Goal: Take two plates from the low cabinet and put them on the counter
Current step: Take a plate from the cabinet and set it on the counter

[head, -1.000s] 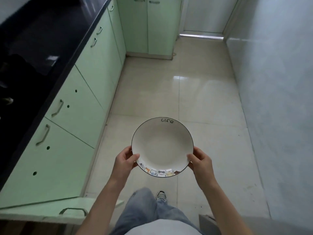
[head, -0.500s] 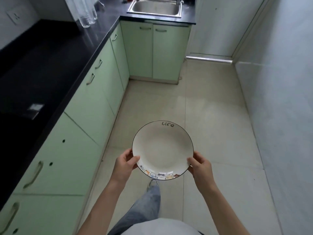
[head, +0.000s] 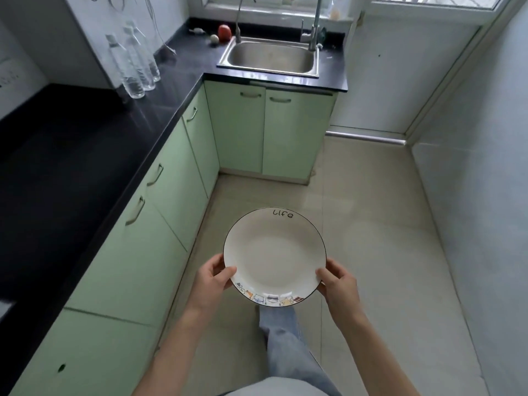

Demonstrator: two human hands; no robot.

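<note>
A round white plate point(head: 274, 257) with a thin black rim, the word "Life" at its far edge and small cartoon figures at its near edge is held level over the tiled floor. My left hand point(head: 213, 282) grips its left edge and my right hand point(head: 338, 284) grips its right edge, thumbs on top. The black counter point(head: 71, 167) runs along the left, above pale green low cabinets point(head: 137, 252) whose doors in view are shut. I can see only one plate face; whether another lies beneath it is hidden.
Several clear plastic bottles point(head: 134, 64) stand at the counter's back corner. A steel sink point(head: 270, 57) with a tap sits in the far counter, a red fruit point(head: 225, 32) beside it. A grey wall point(head: 485, 195) bounds the right. My leg point(head: 283, 338) is below the plate.
My view has lifted and moved forward: the open cabinet door at the bottom left is gone from sight, and the sink, bottles and window have come into view. Both hands keep holding the plate.
</note>
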